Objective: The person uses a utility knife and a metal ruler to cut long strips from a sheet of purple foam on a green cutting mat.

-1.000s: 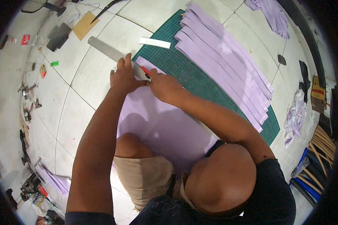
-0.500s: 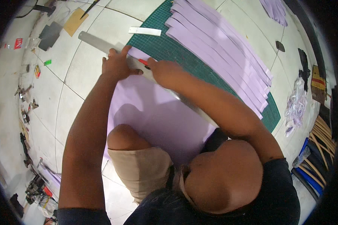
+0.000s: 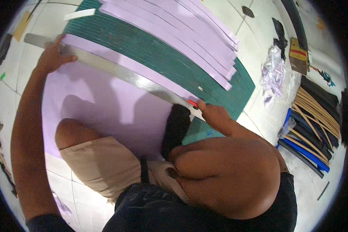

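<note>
A lilac sheet (image 3: 121,96) lies partly over a green cutting mat (image 3: 162,58), with a long metal ruler (image 3: 141,82) across it. My left hand (image 3: 54,57) presses on the ruler near its far left end, thumb and fingers spread. Near the ruler's other end, my right hand (image 3: 217,116) is closed around a red-and-black cutter (image 3: 192,103); its tip is too small to make out. Along the ruler's far side runs a narrow lilac band (image 3: 123,62). My foot in a black sock (image 3: 176,125) rests by the ruler's right end.
Several lilac strips (image 3: 181,34) lie overlapping on the mat's far side. A white strip (image 3: 79,14) sits at the mat's far left. On the right are a crumpled clear bag (image 3: 273,73), a worn box (image 3: 299,56) and a bundle of wooden sticks (image 3: 317,116).
My right hand has slid the cutter along the ruler, away from my left hand, toward the ruler's right end. My left hand stays on the ruler. The view has shifted right.
</note>
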Motion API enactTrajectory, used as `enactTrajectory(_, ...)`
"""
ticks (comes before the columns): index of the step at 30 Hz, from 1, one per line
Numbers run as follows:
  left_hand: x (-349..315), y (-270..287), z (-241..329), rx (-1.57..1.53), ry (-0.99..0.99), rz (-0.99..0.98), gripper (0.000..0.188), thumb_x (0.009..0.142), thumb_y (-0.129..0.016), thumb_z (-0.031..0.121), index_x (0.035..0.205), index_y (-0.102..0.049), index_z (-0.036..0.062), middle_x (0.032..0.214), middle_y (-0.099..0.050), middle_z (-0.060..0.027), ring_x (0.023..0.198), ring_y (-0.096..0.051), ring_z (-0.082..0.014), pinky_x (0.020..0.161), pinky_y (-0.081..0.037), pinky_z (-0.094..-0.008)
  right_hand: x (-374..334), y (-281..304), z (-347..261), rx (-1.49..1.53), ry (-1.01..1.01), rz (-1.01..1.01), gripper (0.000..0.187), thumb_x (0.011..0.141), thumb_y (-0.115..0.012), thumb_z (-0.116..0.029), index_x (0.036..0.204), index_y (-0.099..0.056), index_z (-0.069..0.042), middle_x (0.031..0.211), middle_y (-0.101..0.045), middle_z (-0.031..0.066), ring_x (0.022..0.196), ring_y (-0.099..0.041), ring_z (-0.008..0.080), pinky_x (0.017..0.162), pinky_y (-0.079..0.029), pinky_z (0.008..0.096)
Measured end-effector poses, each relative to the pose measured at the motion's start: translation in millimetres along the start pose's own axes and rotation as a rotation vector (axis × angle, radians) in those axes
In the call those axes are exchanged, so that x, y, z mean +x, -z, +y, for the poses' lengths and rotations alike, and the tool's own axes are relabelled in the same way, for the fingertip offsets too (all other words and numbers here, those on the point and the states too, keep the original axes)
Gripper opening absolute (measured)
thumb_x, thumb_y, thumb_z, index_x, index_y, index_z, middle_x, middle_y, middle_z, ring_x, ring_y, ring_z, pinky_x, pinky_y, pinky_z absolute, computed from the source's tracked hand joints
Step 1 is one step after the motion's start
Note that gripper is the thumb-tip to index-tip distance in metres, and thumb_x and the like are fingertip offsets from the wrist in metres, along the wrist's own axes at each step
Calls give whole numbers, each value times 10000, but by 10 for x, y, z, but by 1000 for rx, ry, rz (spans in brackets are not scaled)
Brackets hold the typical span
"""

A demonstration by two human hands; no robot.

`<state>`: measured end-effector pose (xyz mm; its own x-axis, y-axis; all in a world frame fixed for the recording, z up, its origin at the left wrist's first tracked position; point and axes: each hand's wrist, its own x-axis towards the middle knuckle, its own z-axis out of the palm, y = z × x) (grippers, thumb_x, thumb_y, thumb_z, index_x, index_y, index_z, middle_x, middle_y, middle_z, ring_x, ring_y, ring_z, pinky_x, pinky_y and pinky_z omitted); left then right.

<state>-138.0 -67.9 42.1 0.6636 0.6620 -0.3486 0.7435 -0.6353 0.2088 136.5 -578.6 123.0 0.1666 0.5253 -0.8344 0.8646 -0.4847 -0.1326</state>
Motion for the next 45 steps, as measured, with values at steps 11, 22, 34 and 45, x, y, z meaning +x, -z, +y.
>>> enactTrajectory(11, -21, -101, -77, -13, 59, -39, 1153, 574, -896, 521, 1514, -298, 224, 1367, -415, -321, 1166, -563, -490, 1000, -484, -529, -859, -371, 1103, -146, -73, 64, 243, 980, -511, -205, 1177, -433, -87, 879, -658, 185, 733, -685, 392, 595, -567, 499)
enactTrajectory(22, -173, 318, 415, 106, 228, -100, 1113, 552, -898, 579, 1439, -387, 144, 1320, -486, -222, 1232, -548, -353, 1049, -419, -519, 1285, 1210, -1607, 180, 325, 303, 327, 995, -482, -325, 1124, -469, -25, 939, -651, 263, 833, -650, 460, 734, -505, 560)
enactTrajectory(34, -193, 281, 373, 30, 230, -21, 1255, 499, -921, 584, 1487, -297, 127, 1300, -497, -186, 1188, -587, -337, 1070, -400, -542, 2202, 1674, -2778, 229, 458, 486, 238, 958, -445, -161, 1073, -494, 41, 882, -675, 277, 808, -684, 440, 713, -541, 542)
enactTrajectory(45, -161, 264, 330, 100, 148, -51, 1109, 557, -894, 599, 1479, -372, 272, 1265, -501, -229, 1170, -591, -378, 1086, -377, -543, 2260, 1879, -2863, 171, 495, 540, 209, 914, -549, -145, 1053, -549, 11, 908, -695, 251, 834, -704, 422, 726, -566, 519)
